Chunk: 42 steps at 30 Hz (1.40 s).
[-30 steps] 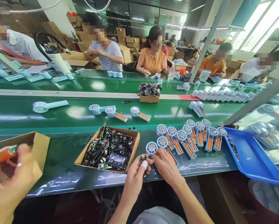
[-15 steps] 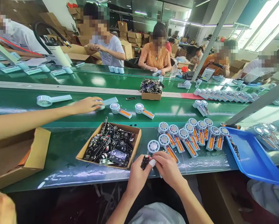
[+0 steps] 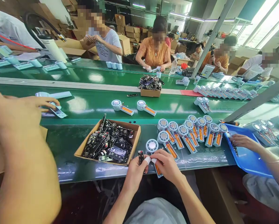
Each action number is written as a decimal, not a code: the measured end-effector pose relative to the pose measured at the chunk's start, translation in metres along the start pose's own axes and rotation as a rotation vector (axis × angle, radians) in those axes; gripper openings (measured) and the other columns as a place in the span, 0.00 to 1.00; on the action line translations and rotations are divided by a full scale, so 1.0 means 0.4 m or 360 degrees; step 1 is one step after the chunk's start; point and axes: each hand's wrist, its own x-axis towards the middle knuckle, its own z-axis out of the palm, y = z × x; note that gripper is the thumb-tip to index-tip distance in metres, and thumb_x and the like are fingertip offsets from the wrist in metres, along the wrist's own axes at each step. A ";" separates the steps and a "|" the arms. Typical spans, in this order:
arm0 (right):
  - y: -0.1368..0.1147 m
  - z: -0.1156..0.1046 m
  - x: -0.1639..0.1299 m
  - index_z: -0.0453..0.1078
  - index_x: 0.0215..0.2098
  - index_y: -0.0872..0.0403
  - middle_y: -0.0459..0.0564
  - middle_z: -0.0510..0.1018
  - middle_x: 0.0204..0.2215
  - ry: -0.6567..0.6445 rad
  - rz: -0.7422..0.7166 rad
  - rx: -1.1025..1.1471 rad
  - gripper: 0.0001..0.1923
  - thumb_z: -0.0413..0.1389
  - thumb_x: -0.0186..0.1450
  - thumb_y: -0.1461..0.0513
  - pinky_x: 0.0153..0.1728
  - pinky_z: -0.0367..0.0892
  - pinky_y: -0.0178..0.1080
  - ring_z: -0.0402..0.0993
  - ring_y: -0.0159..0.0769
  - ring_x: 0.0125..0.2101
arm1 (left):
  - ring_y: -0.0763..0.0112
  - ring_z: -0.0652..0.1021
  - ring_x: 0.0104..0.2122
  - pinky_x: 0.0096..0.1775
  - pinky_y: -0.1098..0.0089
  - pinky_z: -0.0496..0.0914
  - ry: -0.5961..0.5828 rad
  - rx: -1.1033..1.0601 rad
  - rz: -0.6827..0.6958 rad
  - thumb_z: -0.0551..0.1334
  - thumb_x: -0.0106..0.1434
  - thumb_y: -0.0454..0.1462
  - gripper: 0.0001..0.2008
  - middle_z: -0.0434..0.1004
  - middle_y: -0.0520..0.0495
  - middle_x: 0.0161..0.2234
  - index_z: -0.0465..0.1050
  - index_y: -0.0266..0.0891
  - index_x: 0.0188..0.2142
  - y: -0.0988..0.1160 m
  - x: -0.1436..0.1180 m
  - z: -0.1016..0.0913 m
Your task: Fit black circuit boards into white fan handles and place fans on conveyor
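My left hand (image 3: 135,173) pinches a small black circuit board (image 3: 141,155) between taped fingertips, just in front of the cardboard box of circuit boards (image 3: 111,143). My right hand (image 3: 167,164) rests on the handle of an open white fan body (image 3: 152,145) with an orange battery, lying at the near edge of the green bench (image 3: 67,161). The two hands nearly touch over that handle. A cluster of several similar open fan bodies (image 3: 191,132) lies just behind my right hand.
A co-worker's arm (image 3: 25,161) fills the left foreground, its hand (image 3: 44,102) on a fan part on the belt. Another person's hand (image 3: 243,140) reaches into a blue tray (image 3: 251,155). Two fan bodies (image 3: 134,107) ride the belt. Several people sit across.
My hands shifted slightly and the board now stands upright in my left fingers. The co-worker's hand pulled back left along the belt with a fan part. Another hand entered the blue tray.
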 end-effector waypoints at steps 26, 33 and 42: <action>-0.049 0.035 0.009 0.69 0.32 0.51 0.49 0.76 0.31 -0.0085 0.0030 -0.0836 0.09 0.52 0.65 0.71 0.31 0.61 0.37 0.67 0.38 0.31 | 0.72 0.68 0.14 0.19 0.73 0.61 0.0095 0.0746 0.0276 0.52 0.64 0.45 0.15 0.65 0.56 0.15 0.64 0.43 0.23 -0.022 -0.045 -0.004; -0.054 0.032 0.014 0.68 0.30 0.52 0.49 0.75 0.30 -0.0152 0.0006 -0.0938 0.10 0.53 0.64 0.71 0.30 0.61 0.38 0.67 0.39 0.30 | 0.66 0.75 0.20 0.25 0.71 0.63 0.0148 0.1215 0.0718 0.51 0.67 0.41 0.14 0.74 0.50 0.20 0.67 0.43 0.27 -0.023 -0.044 -0.019; -0.057 0.015 0.018 0.72 0.34 0.52 0.49 0.77 0.32 -0.0181 0.0085 -0.0657 0.10 0.53 0.66 0.71 0.35 0.66 0.36 0.71 0.37 0.33 | 0.61 0.81 0.28 0.29 0.69 0.68 -0.0054 0.1588 0.1021 0.48 0.69 0.34 0.13 0.80 0.45 0.28 0.70 0.42 0.35 -0.035 -0.030 -0.057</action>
